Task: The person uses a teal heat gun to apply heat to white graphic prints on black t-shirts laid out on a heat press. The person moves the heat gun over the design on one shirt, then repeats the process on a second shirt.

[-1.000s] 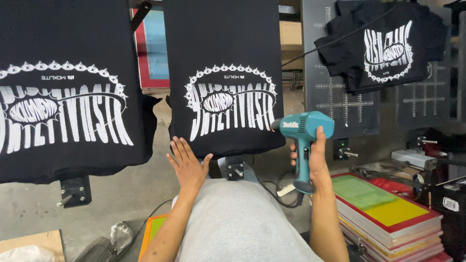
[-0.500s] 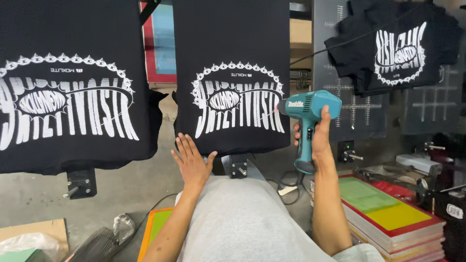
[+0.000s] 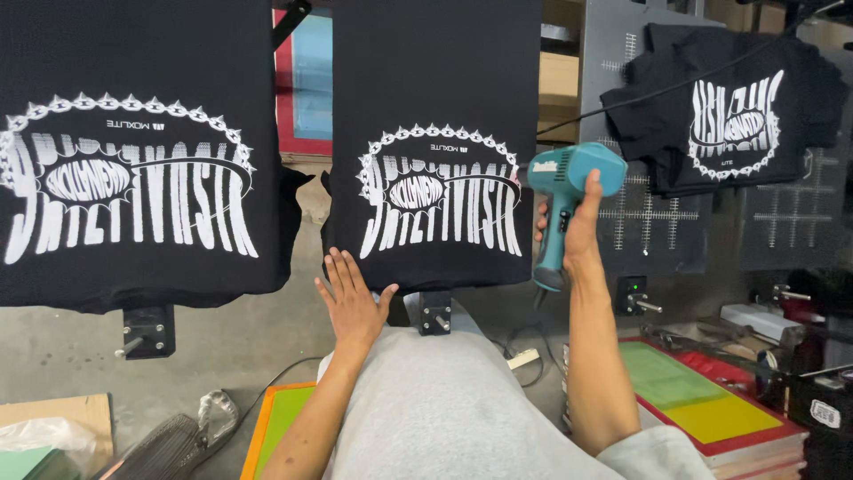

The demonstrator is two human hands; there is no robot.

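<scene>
The left shirt (image 3: 133,151) fills your left side, black with a white print, stretched flat on its board. The middle shirt (image 3: 435,142) hangs straight ahead of you on its own board, same print. A third shirt (image 3: 729,116) lies crumpled at the upper right. Stacked screens (image 3: 702,400) sit low on your right. Your right hand (image 3: 582,236) grips the teal heat gun (image 3: 569,200) by its handle, nozzle apparently aimed at the middle shirt's print. Your left hand (image 3: 351,302) is open, fingers spread, flat against that shirt's lower left corner.
</scene>
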